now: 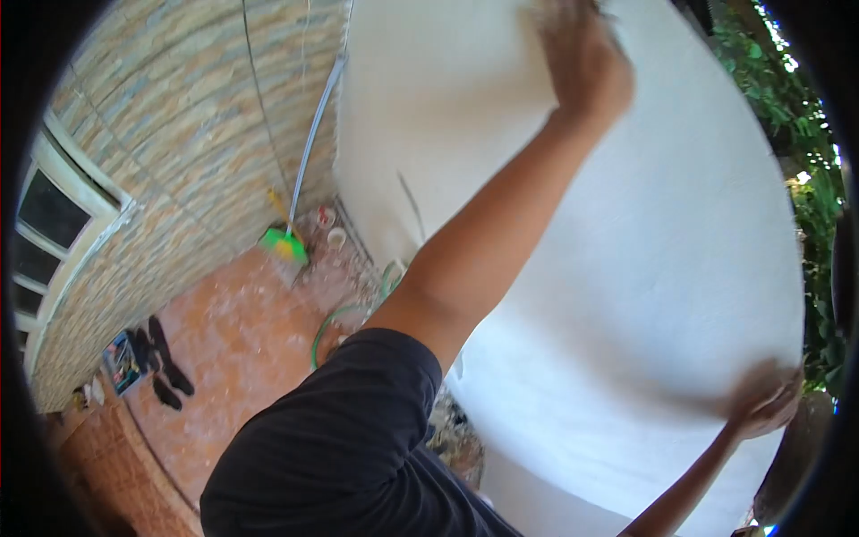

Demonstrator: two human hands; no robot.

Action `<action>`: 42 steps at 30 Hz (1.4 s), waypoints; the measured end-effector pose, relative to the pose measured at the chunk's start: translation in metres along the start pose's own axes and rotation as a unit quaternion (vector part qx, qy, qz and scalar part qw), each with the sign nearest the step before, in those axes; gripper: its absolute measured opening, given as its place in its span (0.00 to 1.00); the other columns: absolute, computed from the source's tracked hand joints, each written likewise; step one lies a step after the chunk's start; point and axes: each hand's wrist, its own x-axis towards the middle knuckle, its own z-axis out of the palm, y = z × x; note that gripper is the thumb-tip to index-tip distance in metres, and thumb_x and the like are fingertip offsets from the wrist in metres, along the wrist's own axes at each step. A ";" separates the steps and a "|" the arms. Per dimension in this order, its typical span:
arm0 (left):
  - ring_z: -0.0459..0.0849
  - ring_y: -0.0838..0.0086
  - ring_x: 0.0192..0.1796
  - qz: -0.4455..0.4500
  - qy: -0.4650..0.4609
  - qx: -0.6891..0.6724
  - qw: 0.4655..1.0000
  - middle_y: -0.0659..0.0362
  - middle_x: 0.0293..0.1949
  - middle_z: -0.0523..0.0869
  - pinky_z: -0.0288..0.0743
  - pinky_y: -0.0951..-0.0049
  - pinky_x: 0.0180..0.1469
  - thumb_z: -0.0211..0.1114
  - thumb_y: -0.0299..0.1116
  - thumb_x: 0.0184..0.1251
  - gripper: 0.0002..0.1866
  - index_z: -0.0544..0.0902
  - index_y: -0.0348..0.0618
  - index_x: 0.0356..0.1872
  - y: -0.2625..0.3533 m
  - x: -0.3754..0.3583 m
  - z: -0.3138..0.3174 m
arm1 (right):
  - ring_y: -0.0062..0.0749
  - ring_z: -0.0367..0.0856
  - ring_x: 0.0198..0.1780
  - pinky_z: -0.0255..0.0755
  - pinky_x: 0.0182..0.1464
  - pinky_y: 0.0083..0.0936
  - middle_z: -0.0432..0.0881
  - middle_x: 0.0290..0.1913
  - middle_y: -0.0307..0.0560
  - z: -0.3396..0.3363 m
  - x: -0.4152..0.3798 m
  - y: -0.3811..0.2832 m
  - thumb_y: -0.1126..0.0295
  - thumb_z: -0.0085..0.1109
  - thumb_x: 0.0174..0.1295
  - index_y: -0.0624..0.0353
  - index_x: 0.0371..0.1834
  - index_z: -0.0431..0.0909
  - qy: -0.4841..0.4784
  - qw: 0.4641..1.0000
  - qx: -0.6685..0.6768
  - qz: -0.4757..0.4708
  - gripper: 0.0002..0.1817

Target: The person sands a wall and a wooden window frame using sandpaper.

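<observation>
A large smooth white wall (644, 242) fills the right half of the head view, its far edge curving down the right side. My left arm reaches up across it. My left hand (586, 67) is against the upper part of the wall, its fingers smeared by motion and partly cut off by the top of the view. Lower right, my right hand (768, 407) lies close to the wall's right edge with its fingers bent together. Whatever may be inside those fingers is hidden, and a soft shadow falls on the wall beside it.
Left stands a stone-patterned wall (188, 116) with a white-framed window (63, 215). A green broom (284, 243) leans in the corner near small cups. On the tiled floor (233, 349) are a green hose (322, 336), dark footwear (165, 362) and a blue crate (123, 362).
</observation>
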 end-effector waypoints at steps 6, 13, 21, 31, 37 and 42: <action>0.46 0.42 0.77 0.019 -0.204 -0.133 0.970 0.35 0.73 0.52 0.38 0.45 0.76 0.48 0.26 0.67 0.29 0.59 0.30 0.70 0.099 -0.119 -0.041 | 0.44 0.75 0.61 0.61 0.65 0.42 0.79 0.59 0.50 0.004 -0.014 -0.001 0.53 0.33 0.76 0.59 0.62 0.74 -0.014 0.999 -0.010 0.039 0.26; 0.50 0.43 0.76 0.009 -0.047 -0.053 0.997 0.42 0.73 0.58 0.37 0.45 0.76 0.47 0.25 0.70 0.24 0.66 0.37 0.68 0.005 -0.001 0.001 | 0.46 0.74 0.61 0.59 0.66 0.41 0.78 0.59 0.52 -0.005 -0.007 -0.014 0.56 0.35 0.75 0.63 0.62 0.73 -0.011 0.998 0.026 0.047 0.25; 0.46 0.41 0.77 0.019 -0.197 -0.115 0.973 0.36 0.74 0.54 0.39 0.42 0.75 0.43 0.30 0.73 0.27 0.59 0.33 0.72 0.040 -0.124 -0.041 | 0.46 0.75 0.60 0.60 0.65 0.41 0.78 0.59 0.53 -0.005 -0.010 -0.012 0.54 0.33 0.75 0.65 0.61 0.73 -0.014 0.999 0.004 0.047 0.28; 0.49 0.45 0.77 0.016 -0.024 -0.061 0.998 0.40 0.74 0.55 0.40 0.49 0.77 0.45 0.27 0.73 0.26 0.60 0.35 0.71 -0.049 0.055 0.016 | 0.47 0.75 0.59 0.61 0.64 0.42 0.78 0.58 0.54 -0.010 -0.014 -0.014 0.54 0.32 0.75 0.65 0.61 0.73 -0.031 0.998 0.000 0.061 0.28; 0.44 0.41 0.77 0.003 -0.233 -0.075 0.970 0.37 0.74 0.54 0.31 0.37 0.74 0.43 0.30 0.73 0.28 0.58 0.33 0.72 0.004 -0.113 -0.045 | 0.48 0.75 0.59 0.61 0.64 0.42 0.78 0.57 0.55 -0.008 -0.010 -0.009 0.55 0.33 0.74 0.65 0.61 0.73 -0.016 0.998 0.016 0.054 0.28; 0.48 0.48 0.78 0.005 -0.030 -0.029 0.999 0.44 0.74 0.57 0.33 0.41 0.75 0.43 0.29 0.74 0.26 0.61 0.39 0.72 -0.064 0.037 0.011 | 0.48 0.74 0.60 0.61 0.64 0.43 0.78 0.58 0.56 -0.007 -0.016 -0.003 0.55 0.35 0.74 0.65 0.62 0.73 -0.025 0.998 0.009 0.062 0.27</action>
